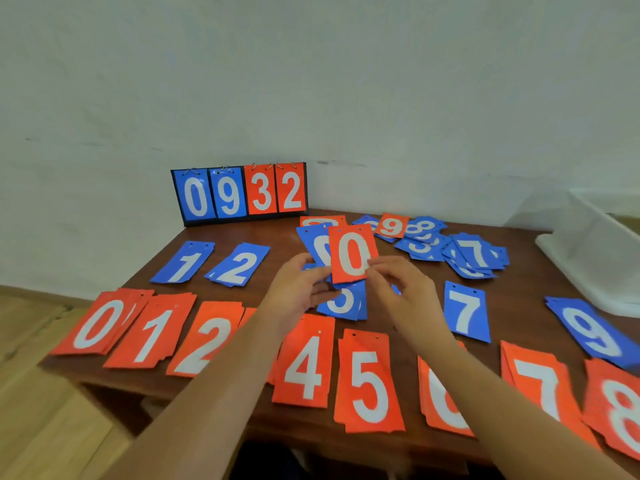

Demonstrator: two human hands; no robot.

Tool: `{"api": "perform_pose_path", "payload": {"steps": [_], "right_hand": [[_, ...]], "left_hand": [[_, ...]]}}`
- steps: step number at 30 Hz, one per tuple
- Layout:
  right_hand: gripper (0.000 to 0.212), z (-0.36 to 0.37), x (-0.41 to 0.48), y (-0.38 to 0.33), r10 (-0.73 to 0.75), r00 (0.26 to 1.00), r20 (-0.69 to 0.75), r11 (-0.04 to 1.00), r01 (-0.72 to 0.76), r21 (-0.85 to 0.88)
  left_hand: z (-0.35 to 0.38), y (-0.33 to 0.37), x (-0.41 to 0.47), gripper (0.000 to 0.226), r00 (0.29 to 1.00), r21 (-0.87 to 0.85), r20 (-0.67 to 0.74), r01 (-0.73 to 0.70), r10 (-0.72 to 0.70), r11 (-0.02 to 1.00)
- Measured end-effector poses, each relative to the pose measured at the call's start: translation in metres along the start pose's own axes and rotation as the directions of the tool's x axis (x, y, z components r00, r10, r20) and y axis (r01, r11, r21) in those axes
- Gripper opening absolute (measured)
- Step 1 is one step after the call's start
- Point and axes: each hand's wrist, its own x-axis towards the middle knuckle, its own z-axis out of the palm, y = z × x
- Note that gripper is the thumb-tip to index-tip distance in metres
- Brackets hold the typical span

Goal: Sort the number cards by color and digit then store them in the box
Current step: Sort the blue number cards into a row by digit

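Note:
Above the middle of the brown table [519, 292], my left hand [298, 292] grips a small fan of cards with a blue 0 card [317, 245] showing. My right hand [405, 292] pinches the red 0 card [351, 254] at the front of that fan. A row of red piles lies along the near edge, running from the red 0 pile [100, 323] to the red 8 pile [620, 410]. Behind them lie the blue 1 [183, 263], blue 2 [239, 265], blue 7 [465, 311] and blue 9 [588, 329] piles. An unsorted heap [450, 247] lies at the back.
A flip scoreboard [240, 194] reading 0932 stands at the table's back left against the white wall. A white plastic box [595, 251] sits at the right edge. Wooden floor shows to the left, below the table's edge.

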Motion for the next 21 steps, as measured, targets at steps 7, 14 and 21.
{"api": "perform_pose_path", "payload": {"steps": [7, 14, 21], "right_hand": [[0.015, -0.017, -0.049, -0.015, 0.100, 0.995, 0.019, 0.993, -0.101, 0.054], [0.027, 0.003, -0.031, -0.045, 0.477, 0.854, 0.207, 0.831, -0.515, 0.211], [0.019, 0.056, -0.018, -0.068, 0.489, 0.820, 0.297, 0.787, -0.562, 0.256]], "left_hand": [[0.011, -0.019, -0.047, 0.020, 0.993, 0.205, -0.042, -0.103, 0.114, 0.973], [-0.029, -0.005, -0.075, 0.037, 0.995, 0.375, 0.053, -0.098, 0.084, 0.922], [-0.099, 0.006, -0.092, 0.018, 0.951, 0.468, -0.160, -0.163, 0.264, 0.869]]}}
